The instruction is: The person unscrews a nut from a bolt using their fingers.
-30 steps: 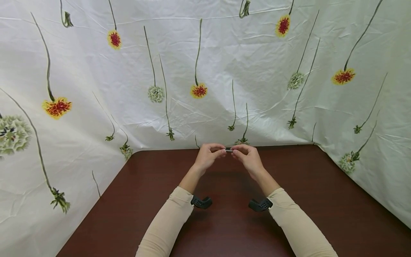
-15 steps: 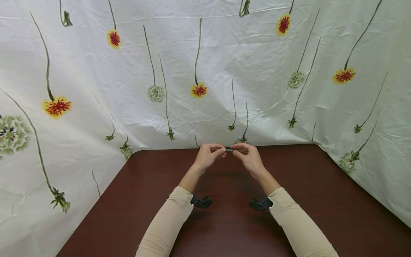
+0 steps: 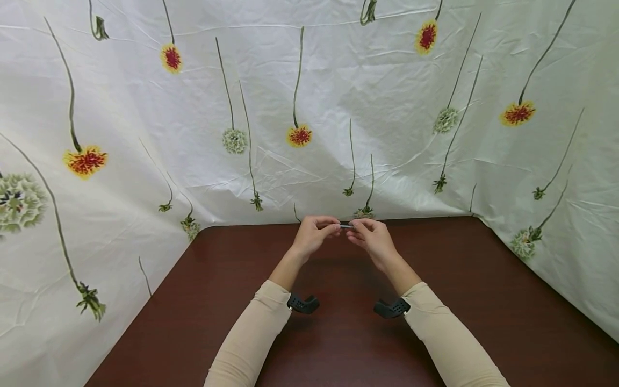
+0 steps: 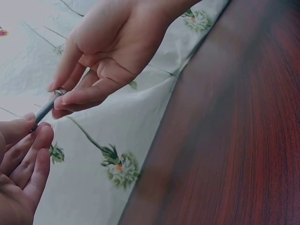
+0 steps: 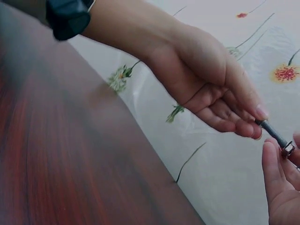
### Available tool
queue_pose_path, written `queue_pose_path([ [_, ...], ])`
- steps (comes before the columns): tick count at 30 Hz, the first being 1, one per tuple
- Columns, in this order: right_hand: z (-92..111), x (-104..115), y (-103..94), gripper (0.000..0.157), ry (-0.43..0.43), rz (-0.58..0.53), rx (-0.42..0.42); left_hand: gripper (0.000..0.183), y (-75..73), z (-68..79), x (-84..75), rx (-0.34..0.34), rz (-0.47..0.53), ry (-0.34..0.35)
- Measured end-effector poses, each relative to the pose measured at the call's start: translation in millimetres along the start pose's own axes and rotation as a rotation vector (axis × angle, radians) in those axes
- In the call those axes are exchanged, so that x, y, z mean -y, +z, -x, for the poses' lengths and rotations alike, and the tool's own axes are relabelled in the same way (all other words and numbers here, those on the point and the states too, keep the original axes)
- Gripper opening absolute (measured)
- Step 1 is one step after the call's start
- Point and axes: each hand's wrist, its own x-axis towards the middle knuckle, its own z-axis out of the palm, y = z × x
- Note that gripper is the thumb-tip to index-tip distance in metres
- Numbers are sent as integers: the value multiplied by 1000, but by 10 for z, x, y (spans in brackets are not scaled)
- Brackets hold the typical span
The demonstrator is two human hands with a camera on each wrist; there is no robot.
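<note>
A thin grey threaded bolt (image 3: 346, 226) is held between my two hands above the far edge of the table. My left hand (image 3: 311, 236) pinches its dark tip between thumb and fingers. My right hand (image 3: 378, 241) has thumb and fingertips around the other end. In the right wrist view the thread of the bolt (image 5: 273, 131) shows bare between the hands. A shiny hexagonal piece (image 5: 288, 149) sits at the right-hand end; whether it is a head or a nut I cannot tell. Fingertips partly cover both ends.
Below the hands lies a dark red-brown wooden table (image 3: 217, 301). A white cloth (image 3: 203, 102) printed with flowers hangs behind it and along both sides. Each wrist wears a black band, such as the left wristband (image 3: 303, 305).
My right thumb and fingers have shifted around the bolt's end: the thumb now sits higher, with the other fingers showing beneath. My left hand has stayed in place.
</note>
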Motion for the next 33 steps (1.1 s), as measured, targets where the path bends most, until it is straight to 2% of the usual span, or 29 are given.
queue_pose_path([
  [3, -2, 17, -6, 28, 3, -33, -7, 19, 3, -1, -3, 6, 14, 10],
  [11, -2, 25, -13, 25, -71, 33, 52, 22, -7, -3, 0, 20, 44, -15],
  [13, 1, 25, -10, 24, -90, 51, 62, 22, -13, 26, -73, 32, 45, -14],
  [18, 10, 26, -18, 23, -168, 207, 57, 23, -27, 27, -96, 44, 50, -22],
  [21, 15, 25, -24, 22, -211, 298, 42, 26, -23, -9, 1, 18, 63, -27],
  [28, -14, -1, -63, 24, -284, 380, 2, 22, -19, -12, 33, -18, 58, -24],
  [33, 13, 46, -83, 26, -269, 421, -33, 14, -39, -8, 55, -20, 59, -39],
])
